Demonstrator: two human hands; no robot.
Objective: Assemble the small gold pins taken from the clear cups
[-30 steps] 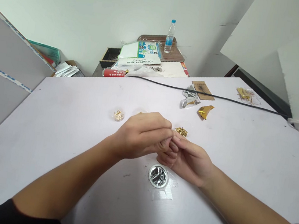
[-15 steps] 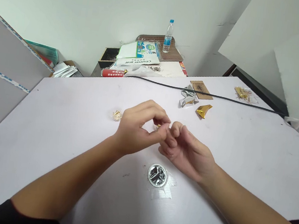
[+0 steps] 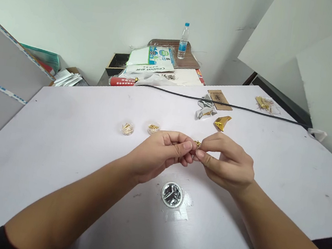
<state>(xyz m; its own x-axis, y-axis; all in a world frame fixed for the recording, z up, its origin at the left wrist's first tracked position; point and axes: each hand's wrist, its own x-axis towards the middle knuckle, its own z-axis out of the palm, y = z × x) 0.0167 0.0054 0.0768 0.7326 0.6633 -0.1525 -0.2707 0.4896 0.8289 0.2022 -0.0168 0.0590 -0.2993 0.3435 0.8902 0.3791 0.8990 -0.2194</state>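
Note:
My left hand [image 3: 166, 151] and my right hand [image 3: 229, 160] meet over the middle of the table, fingertips pinched close together. Whatever sits between them is too small to make out. Just behind the fingertips, some gold-coloured pieces [image 3: 197, 143] show, partly hidden by the hands. Left of these stand two small clear cups: one holds gold pin-like pieces [image 3: 127, 128], the other small gold pieces [image 3: 153, 127]. Nearer to me, below the hands, a round silver-rimmed disc with a dark shiny face [image 3: 172, 194] lies on the table beside clear tape [image 3: 178, 213].
A black cable [image 3: 182, 95] crosses the table's far side. Near it lie silver foil packaging [image 3: 205, 110], a gold foil packet [image 3: 222, 123], a brown card [image 3: 219, 100] and a bag of gold pieces [image 3: 267, 105]. Behind stand a water bottle [image 3: 182, 44] and papers [image 3: 159, 57].
My left hand has turned and lowered slightly, uncovering the second cup. My right hand has rolled over from palm-up to a pinch, meeting the left fingertips. The view has shifted a little.

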